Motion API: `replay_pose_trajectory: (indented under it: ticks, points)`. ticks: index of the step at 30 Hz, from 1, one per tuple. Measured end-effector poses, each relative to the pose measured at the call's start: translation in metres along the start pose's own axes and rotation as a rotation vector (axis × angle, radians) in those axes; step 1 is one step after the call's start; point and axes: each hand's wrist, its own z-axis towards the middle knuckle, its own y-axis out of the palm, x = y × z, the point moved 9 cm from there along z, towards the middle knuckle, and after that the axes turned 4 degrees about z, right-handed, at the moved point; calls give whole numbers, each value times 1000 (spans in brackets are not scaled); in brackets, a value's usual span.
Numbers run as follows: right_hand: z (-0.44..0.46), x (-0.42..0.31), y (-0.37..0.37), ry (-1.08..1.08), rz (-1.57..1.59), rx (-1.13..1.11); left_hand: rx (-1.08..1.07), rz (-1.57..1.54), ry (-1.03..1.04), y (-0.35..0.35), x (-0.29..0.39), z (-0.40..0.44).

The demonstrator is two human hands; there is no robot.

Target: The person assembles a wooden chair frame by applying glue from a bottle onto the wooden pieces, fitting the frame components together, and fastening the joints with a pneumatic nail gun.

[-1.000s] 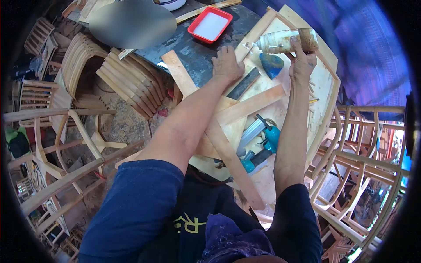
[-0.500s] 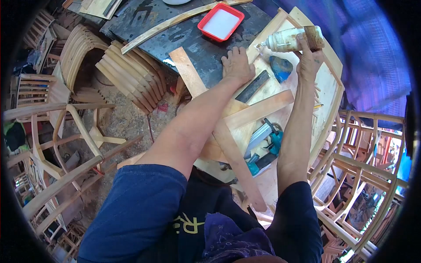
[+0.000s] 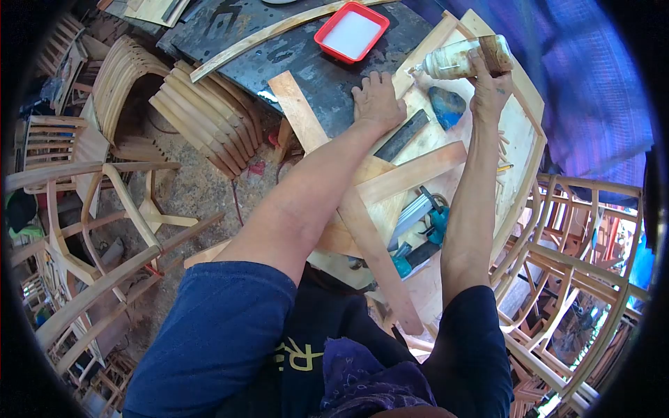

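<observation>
My right hand (image 3: pixel 488 87) is wrapped round a stained white squeeze bottle (image 3: pixel 453 59), held nearly sideways. The bottle's nozzle points left, close to a pale wooden strip (image 3: pixel 426 56) on the workbench. Palm down, my left hand (image 3: pixel 378 104) rests by the near end of that strip, at the edge of the dark tabletop (image 3: pixel 306 83). Its fingers are spread and bent a little; what lies under the palm is hidden. Below the bottle lies a blue, worn-looking object (image 3: pixel 447 106), with a dark bar (image 3: pixel 402 136) beside it.
A red tray (image 3: pixel 352 31) with white contents stands on the dark tabletop near a curved wooden strip (image 3: pixel 279 35). Crossed boards (image 3: pixel 380 258) and a teal power tool (image 3: pixel 435 226) lie nearer me. Stacked chair parts (image 3: pixel 205 118) and wooden frames (image 3: pixel 571 272) flank the bench.
The bottle and right hand have shifted very slightly left and down. My left hand stays in the same place, and the view has moved a little.
</observation>
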Motion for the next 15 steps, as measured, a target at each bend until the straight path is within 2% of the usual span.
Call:
replay_pose_trajectory:
  ticks: [15]
  points:
    - [2, 2, 0, 39, -10, -5, 1, -24, -6, 0, -1, 1]
